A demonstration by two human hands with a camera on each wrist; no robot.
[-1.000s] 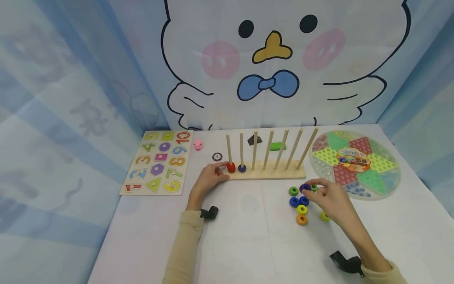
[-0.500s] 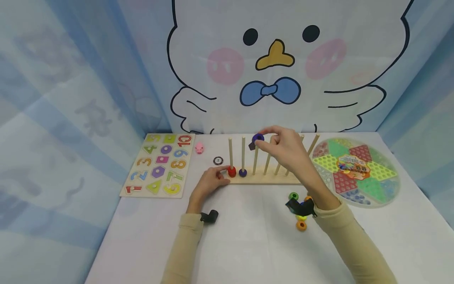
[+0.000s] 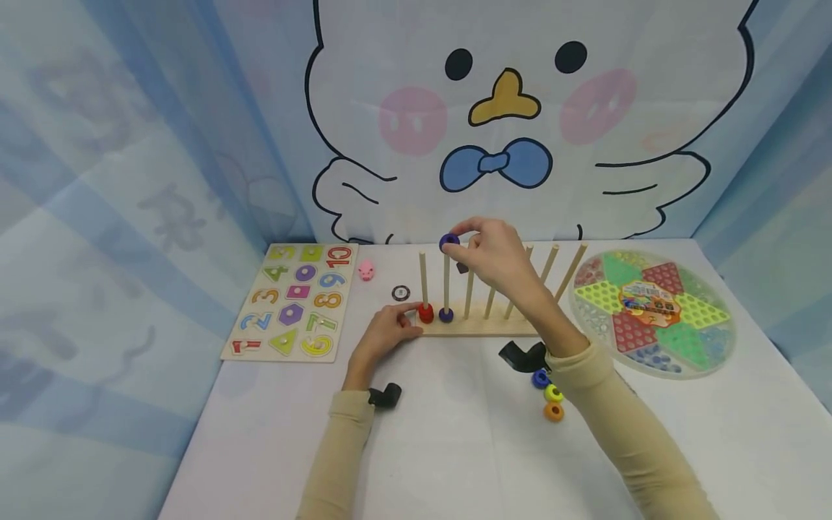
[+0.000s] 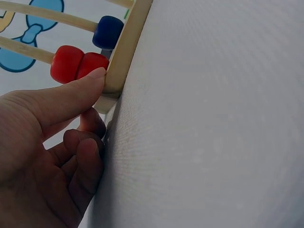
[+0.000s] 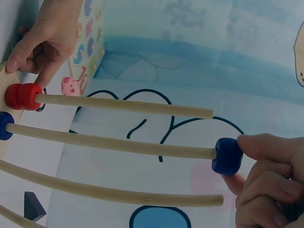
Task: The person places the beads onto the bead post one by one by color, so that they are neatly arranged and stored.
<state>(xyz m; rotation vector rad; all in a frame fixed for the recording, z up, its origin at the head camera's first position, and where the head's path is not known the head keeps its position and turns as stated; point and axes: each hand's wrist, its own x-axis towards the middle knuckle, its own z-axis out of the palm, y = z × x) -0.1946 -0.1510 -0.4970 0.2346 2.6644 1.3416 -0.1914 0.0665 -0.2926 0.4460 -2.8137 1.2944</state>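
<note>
A wooden peg rack [image 3: 477,328] with a row of upright pegs stands on the table. My left hand [image 3: 385,334] grips its left end, the thumb [image 4: 88,88] against the base's corner. Two red beads [image 4: 78,62] are stacked low on the first peg. One blue bead [image 4: 108,33] sits at the foot of the second. My right hand [image 3: 497,256] pinches another blue bead [image 5: 227,156] between thumb and index finger, right at the second peg's tip [image 5: 202,152]. In the head view the right hand and forearm hide parts of several pegs and some loose beads.
Loose blue [image 3: 540,378], yellow [image 3: 553,393] and orange beads [image 3: 554,412] lie in front of the rack. A number puzzle board [image 3: 286,303], a pink pig figure [image 3: 367,270] and a round token [image 3: 401,293] are at the left. A round game board [image 3: 653,310] lies at the right.
My right hand has picked a blue bead from the loose group and carried it up and left to the second peg's tip. My left hand stays at the rack's end.
</note>
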